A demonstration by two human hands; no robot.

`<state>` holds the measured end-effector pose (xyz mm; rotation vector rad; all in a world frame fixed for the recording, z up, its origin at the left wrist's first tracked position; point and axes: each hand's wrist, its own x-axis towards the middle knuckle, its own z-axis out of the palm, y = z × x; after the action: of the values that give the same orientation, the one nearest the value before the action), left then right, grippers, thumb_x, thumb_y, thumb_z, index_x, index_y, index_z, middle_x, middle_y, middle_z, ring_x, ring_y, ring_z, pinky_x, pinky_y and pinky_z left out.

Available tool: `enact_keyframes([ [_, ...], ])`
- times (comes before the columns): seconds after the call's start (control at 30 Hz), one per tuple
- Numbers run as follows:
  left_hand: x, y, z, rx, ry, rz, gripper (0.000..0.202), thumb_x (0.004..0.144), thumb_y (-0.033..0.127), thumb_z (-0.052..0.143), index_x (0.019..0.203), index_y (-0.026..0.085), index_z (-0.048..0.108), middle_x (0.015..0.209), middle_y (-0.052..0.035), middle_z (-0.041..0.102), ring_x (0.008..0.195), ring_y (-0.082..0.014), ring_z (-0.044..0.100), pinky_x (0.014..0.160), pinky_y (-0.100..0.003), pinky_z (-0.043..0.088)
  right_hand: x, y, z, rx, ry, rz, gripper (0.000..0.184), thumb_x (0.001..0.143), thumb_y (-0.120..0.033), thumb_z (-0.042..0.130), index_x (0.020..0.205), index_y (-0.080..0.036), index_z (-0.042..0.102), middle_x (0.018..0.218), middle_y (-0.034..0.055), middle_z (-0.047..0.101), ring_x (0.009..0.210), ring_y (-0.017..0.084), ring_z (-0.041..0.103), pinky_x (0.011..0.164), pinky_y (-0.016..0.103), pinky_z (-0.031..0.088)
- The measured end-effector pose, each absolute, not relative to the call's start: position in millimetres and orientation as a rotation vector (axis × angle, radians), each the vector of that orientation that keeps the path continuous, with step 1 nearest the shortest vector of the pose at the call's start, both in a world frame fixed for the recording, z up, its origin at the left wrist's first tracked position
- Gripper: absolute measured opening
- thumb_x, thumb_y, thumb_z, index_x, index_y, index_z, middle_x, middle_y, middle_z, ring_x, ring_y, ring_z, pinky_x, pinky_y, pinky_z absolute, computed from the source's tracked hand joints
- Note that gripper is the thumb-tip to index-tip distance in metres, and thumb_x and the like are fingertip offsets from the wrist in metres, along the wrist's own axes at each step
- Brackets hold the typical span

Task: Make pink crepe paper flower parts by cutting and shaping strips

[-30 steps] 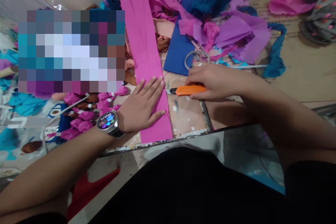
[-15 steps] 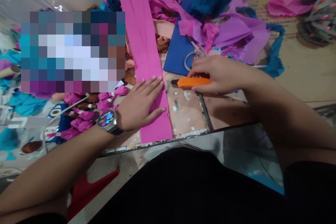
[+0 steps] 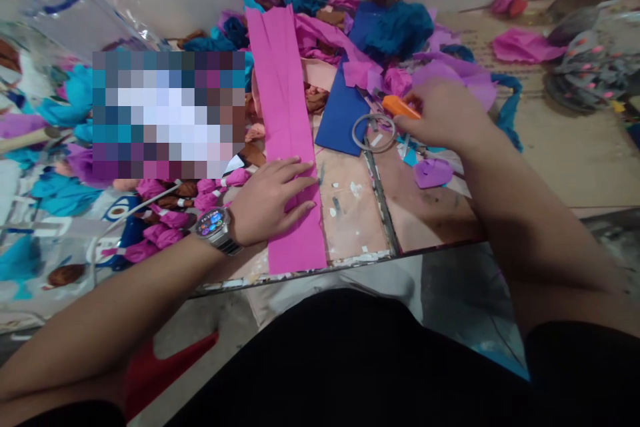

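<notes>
Right hand point(image 3: 440, 113) closed round an orange cutter point(image 3: 400, 107), fingers pinching its body, front end aimed up and left, away from the wearer; blade not made out. Cannot tell whether the cutter touches anything beneath. Left hand point(image 3: 275, 200) lies palm down, fingers somewhat spread, pinching nothing, pressed flat on a long pink paper strip point(image 3: 285, 93). Strip runs from under that palm toward the near table edge and, the other way, well beyond the fingertips to the heap at the back; it sits well left of the cutter grip. Watch point(image 3: 211, 221) on the left wrist. Between the two hands, bare worktable point(image 3: 350, 213) with small white scraps. Just left of and below the cutter grip, a grey ring point(image 3: 356, 140); farther left, a dark blue sheet point(image 3: 343, 113). Below the grip, a small purple paper piece point(image 3: 433, 173); behind it, larger purple paper point(image 3: 473, 80). Up and left of the grip, a crumpled teal bundle point(image 3: 397, 30). Left of the flat hand, pink twisted bundles point(image 3: 165, 235) with white bands, brown ones point(image 3: 183, 202) among them.
</notes>
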<state>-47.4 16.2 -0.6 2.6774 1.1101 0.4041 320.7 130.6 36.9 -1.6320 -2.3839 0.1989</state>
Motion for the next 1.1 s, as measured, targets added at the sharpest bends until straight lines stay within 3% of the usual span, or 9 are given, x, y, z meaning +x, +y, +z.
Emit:
enact_keyframes([
  [0.17,-47,18,0,2.668,1.11,0.38,0.049,0.101,0.045,0.059,0.143,0.02,0.066,0.156,-0.015,0.061,0.146,-0.0374,0.056,0.122,-0.06,0.045,332,142,20,-1.725,-2.301,0.161,0.048,0.1,-0.06,0.062,0.105,-0.013,0.072,0.096,0.0212,0.071,0.107,0.04,0.062,0.093,0.049,0.046],
  [0.3,-47,19,-1,2.656,1.098,0.395,0.048,0.101,0.045,0.059,0.141,0.02,0.065,0.155,-0.015,0.062,0.144,-0.0367,0.056,0.121,-0.059,0.045,325,139,26,-1.765,-2.281,-0.015,0.047,0.1,-0.051,0.061,0.125,-0.012,0.07,0.121,0.0253,0.069,0.114,0.041,0.06,0.094,0.05,0.046],
  [0.4,-47,19,-1,2.654,1.098,0.419,0.045,0.1,0.043,0.061,0.137,0.019,0.065,0.154,-0.0155,0.063,0.143,-0.0364,0.057,0.121,-0.059,0.045,314,135,31,-1.587,-2.442,-0.074,0.044,0.105,-0.044,0.049,0.134,-0.017,0.068,0.131,0.0225,0.066,0.121,0.039,0.058,0.102,0.053,0.045],
  [0.5,-47,19,-1,2.648,1.094,0.444,0.037,0.101,0.042,0.062,0.128,0.018,0.067,0.15,-0.0158,0.065,0.14,-0.036,0.059,0.119,-0.059,0.047,303,134,29,-1.41,-2.596,0.02,0.039,0.108,-0.044,0.044,0.125,-0.022,0.072,0.12,0.0171,0.072,0.116,0.035,0.06,0.106,0.054,0.043],
  [0.63,-46,20,2,2.63,1.094,0.472,0.023,0.102,0.035,0.06,0.116,0.018,0.067,0.144,-0.0159,0.069,0.137,-0.0349,0.061,0.116,-0.056,0.05,298,136,22,-1.417,-2.631,0.045,0.034,0.1,-0.043,0.055,0.112,-0.017,0.074,0.111,0.018,0.074,0.108,0.037,0.064,0.104,0.055,0.043],
  [0.8,-45,20,5,2.6,1.137,0.526,0.031,0.1,0.028,0.058,0.128,0.017,0.064,0.139,-0.0167,0.07,0.128,-0.0339,0.066,0.111,-0.055,0.053,300,134,26,-1.371,-2.665,0.101,0.023,0.097,-0.028,0.053,0.096,-0.018,0.073,0.107,0.0176,0.077,0.104,0.035,0.065,0.105,0.055,0.041],
  [0.97,-46,21,2,2.645,1.119,0.511,0.031,0.101,0.028,0.057,0.127,0.018,0.07,0.14,-0.0152,0.07,0.13,-0.0338,0.064,0.113,-0.055,0.052,293,130,25,-1.417,-2.627,0.06,0.041,0.106,-0.046,0.048,0.086,-0.019,0.072,0.096,0.0172,0.077,0.095,0.032,0.064,0.098,0.055,0.042],
  [1.1,-47,21,1,2.661,1.121,0.498,0.026,0.101,0.027,0.058,0.12,0.018,0.073,0.14,-0.0147,0.07,0.129,-0.0331,0.064,0.113,-0.054,0.053,292,129,22,-1.483,-2.55,0.08,0.035,0.101,-0.043,0.053,0.081,-0.022,0.072,0.084,0.0137,0.074,0.087,0.032,0.063,0.096,0.056,0.043],
])
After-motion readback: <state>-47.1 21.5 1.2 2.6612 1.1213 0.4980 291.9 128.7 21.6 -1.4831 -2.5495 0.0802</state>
